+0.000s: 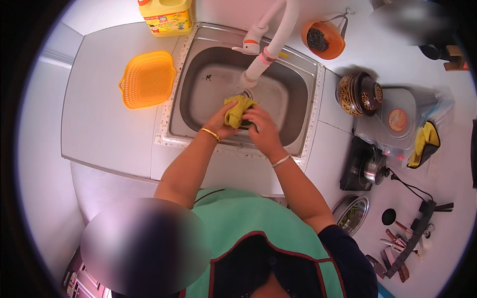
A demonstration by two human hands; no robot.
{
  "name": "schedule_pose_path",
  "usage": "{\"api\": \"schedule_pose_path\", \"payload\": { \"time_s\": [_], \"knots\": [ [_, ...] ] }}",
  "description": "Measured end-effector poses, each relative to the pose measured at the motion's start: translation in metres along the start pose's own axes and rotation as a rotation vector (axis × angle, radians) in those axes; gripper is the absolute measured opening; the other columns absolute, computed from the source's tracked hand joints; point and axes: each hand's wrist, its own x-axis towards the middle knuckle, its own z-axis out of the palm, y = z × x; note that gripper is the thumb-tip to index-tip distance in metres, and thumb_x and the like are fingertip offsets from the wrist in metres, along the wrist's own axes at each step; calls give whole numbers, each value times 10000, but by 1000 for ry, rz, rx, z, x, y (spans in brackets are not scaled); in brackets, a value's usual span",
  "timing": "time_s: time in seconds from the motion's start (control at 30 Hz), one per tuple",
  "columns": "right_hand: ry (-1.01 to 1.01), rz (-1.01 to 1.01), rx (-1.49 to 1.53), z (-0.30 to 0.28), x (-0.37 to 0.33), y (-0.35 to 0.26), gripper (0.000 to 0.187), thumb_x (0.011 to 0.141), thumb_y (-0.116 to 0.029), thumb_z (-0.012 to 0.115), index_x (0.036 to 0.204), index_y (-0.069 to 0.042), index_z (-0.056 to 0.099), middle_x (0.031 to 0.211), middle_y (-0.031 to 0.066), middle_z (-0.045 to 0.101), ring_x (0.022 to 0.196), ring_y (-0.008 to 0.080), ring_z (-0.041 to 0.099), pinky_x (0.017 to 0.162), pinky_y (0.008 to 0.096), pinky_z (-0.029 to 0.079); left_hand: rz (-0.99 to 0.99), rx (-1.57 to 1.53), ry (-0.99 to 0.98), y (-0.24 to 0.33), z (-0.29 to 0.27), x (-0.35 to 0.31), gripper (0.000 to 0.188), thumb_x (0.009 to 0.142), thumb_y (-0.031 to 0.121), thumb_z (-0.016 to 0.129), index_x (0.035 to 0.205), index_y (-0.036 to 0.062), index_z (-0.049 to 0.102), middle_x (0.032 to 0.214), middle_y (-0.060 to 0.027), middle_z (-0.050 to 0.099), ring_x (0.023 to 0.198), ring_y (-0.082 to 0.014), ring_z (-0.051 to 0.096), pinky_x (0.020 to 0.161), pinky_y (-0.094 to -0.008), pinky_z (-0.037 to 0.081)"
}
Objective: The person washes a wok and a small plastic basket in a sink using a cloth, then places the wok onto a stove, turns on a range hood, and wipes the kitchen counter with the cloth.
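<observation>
Over the near part of the stainless steel sink (198, 89), my left hand (221, 122) is closed on a bunched yellow-green cloth (238, 111). My right hand (263, 130) is at the cloth's right side, its fingers bent and closed against the edge. Part of that grip is hidden behind the fingers. Just beyond the cloth, the white tap (255, 67) points down toward the drain (242, 93). Whether water is running I cannot make out. A few dark bits (207, 77) lie on the sink floor at the left.
Left of the sink sits a yellow plastic basket (148, 79), with a yellow jug (168, 17) behind it. An orange holder (324, 40) with a scourer hangs at the back right. Along the right stand a patterned pot (358, 93), a saucepan (373, 166) and a knife rack (410, 243).
</observation>
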Motion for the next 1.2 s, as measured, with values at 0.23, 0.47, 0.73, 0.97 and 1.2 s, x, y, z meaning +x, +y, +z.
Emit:
{"api": "schedule_pose_path", "payload": {
  "time_s": [0.23,0.47,0.73,0.97,1.2],
  "knots": [
    [35,-685,-793,-31,29,-21,512,718,-82,601,1221,-105,506,1270,87,471,1160,260,463,882,348,444,-162,336,-186,28,28,-18,330,806,201,655,1080,67,529,885,-44,604,760,-157,616,622,-260,495],
    [-290,-138,-969,-15,59,-18,215,792,-93,533,1003,-52,543,983,137,630,917,283,611,652,359,512,244,1655,-27,31,47,13,321,731,148,632,1015,44,524,772,-97,618,739,-263,624,632,-353,501],
    [-166,33,-524,8,44,33,169,800,-181,561,873,-29,568,785,199,633,696,280,633,552,377,483,311,2329,172,29,50,22,168,764,175,586,907,99,543,888,-132,627,810,-310,621,671,-422,497],
    [-334,822,1154,18,15,14,96,802,-146,577,826,-118,489,580,-19,435,392,74,309,367,210,230,779,2523,-345,52,45,11,170,709,208,615,814,126,509,773,-53,548,720,-243,611,588,-366,498],
    [-482,798,1864,34,7,-23,37,851,-142,518,836,-130,486,543,-47,359,375,41,247,360,188,191,1065,2209,-174,61,35,-10,187,667,200,633,761,119,493,719,-51,515,654,-257,578,539,-359,464]
  ]
}}
